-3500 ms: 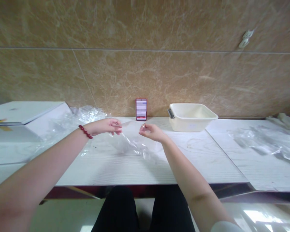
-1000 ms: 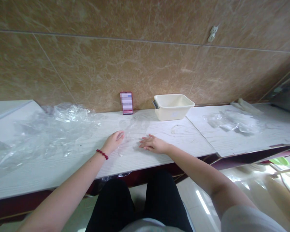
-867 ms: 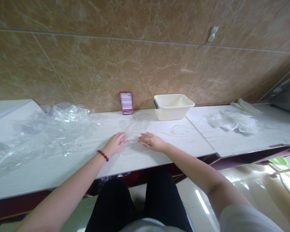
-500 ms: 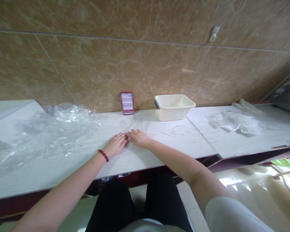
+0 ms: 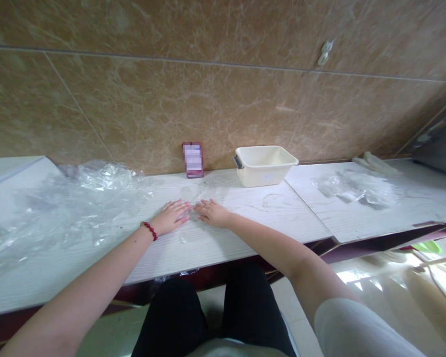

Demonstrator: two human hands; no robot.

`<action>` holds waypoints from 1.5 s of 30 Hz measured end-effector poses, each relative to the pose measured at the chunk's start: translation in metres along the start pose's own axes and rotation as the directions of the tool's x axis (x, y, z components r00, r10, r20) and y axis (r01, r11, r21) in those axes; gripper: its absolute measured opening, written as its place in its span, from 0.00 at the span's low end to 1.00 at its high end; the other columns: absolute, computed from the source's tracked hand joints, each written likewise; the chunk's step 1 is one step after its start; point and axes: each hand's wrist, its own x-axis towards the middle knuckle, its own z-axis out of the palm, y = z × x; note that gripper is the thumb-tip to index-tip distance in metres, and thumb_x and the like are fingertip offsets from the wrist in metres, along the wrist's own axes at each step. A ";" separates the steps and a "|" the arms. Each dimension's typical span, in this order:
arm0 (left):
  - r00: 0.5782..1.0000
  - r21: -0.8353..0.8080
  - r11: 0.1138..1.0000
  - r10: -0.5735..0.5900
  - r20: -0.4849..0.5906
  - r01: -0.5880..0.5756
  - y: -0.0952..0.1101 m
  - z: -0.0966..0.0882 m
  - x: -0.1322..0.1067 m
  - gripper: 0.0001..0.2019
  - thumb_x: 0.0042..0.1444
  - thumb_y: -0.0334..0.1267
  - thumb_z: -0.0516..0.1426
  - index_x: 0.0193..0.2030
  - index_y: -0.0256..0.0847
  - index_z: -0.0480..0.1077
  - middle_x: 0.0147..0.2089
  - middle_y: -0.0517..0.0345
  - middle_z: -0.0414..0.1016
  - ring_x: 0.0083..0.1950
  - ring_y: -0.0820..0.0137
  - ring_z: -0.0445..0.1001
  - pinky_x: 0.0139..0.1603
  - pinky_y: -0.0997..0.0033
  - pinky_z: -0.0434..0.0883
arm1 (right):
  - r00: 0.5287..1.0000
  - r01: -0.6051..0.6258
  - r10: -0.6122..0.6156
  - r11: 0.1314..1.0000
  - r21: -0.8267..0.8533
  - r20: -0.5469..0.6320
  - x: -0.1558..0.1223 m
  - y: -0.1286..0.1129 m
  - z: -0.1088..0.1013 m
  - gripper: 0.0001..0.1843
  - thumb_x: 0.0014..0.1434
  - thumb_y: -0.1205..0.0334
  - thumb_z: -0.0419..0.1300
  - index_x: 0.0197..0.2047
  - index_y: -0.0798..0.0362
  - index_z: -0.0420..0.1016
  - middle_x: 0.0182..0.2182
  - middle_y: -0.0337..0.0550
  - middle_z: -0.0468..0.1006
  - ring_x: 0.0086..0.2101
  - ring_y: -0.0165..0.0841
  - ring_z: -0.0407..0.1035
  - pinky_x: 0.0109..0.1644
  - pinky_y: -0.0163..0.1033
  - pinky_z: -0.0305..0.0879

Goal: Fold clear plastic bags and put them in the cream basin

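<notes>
A thin clear plastic film (image 5: 190, 214), perhaps a bag, lies flat on the white wood-grain tabletop (image 5: 241, 248); its outline is hard to make out. My left hand (image 5: 171, 216), below a red bead bracelet (image 5: 149, 230), rests palm down at the film's left side with fingers spread. On the right side of the film my right hand (image 5: 212, 213) lies flat, fingers apart and pointing left. A small gap separates the fingertips of both hands.
Crumpled clear plastic bags (image 5: 85, 198) cover the left side. A phone (image 5: 194, 160) leans on the tiled wall (image 5: 152, 109). Right of it stands a cream plastic basin (image 5: 265, 174) with a grey handle. More clear bags (image 5: 360, 188) lie further right.
My left hand has slid left, away from my right hand, opening a gap between their fingertips. My right hand has barely moved. The camera view has shifted slightly.
</notes>
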 end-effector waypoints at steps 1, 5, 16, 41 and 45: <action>1.000 0.006 1.000 -0.002 -0.001 0.002 0.000 0.000 -0.001 0.27 0.55 0.52 0.39 0.58 0.42 0.52 0.61 0.58 0.52 0.62 0.65 0.45 0.59 0.58 0.43 | 1.000 0.006 -0.006 1.000 -0.009 0.006 -0.001 0.001 0.000 0.24 0.59 0.54 0.40 0.57 0.52 0.53 0.56 0.43 0.55 0.57 0.37 0.43 0.58 0.49 0.38; 1.000 0.017 1.000 -0.019 0.008 0.019 -0.001 0.002 -0.003 0.28 0.54 0.53 0.38 0.59 0.42 0.50 0.61 0.59 0.50 0.62 0.65 0.44 0.59 0.58 0.42 | 0.999 0.005 -0.004 0.999 -0.038 0.036 -0.005 0.003 -0.001 0.26 0.59 0.50 0.39 0.58 0.50 0.52 0.58 0.40 0.52 0.57 0.39 0.40 0.58 0.52 0.36; 0.990 0.032 0.999 0.005 0.139 -0.010 -0.017 -0.003 -0.004 0.39 0.45 0.62 0.43 0.61 0.42 0.43 0.63 0.54 0.42 0.63 0.59 0.36 0.58 0.55 0.36 | 0.988 -0.114 0.125 0.987 -0.117 0.091 -0.019 0.002 -0.010 0.30 0.54 0.39 0.35 0.59 0.36 0.42 0.60 0.36 0.42 0.58 0.48 0.34 0.54 0.61 0.30; 0.977 -0.062 0.976 -0.203 0.063 0.207 0.035 -0.001 0.050 0.32 0.53 0.54 0.38 0.60 0.38 0.46 0.63 0.51 0.44 0.63 0.58 0.39 0.57 0.47 0.38 | 0.630 -0.745 0.712 0.667 0.018 -0.312 -0.009 0.072 -0.017 0.21 0.54 0.51 0.48 0.44 0.55 0.69 0.40 0.53 0.67 0.43 0.39 0.60 0.45 0.41 0.55; 0.978 -0.054 0.979 -0.192 0.080 0.196 0.035 0.007 0.047 0.33 0.52 0.57 0.36 0.61 0.40 0.44 0.64 0.52 0.40 0.63 0.57 0.36 0.57 0.46 0.37 | 0.622 -0.732 0.710 0.677 0.076 -0.331 -0.003 0.075 -0.014 0.18 0.53 0.52 0.49 0.42 0.52 0.70 0.40 0.50 0.68 0.43 0.37 0.60 0.46 0.41 0.53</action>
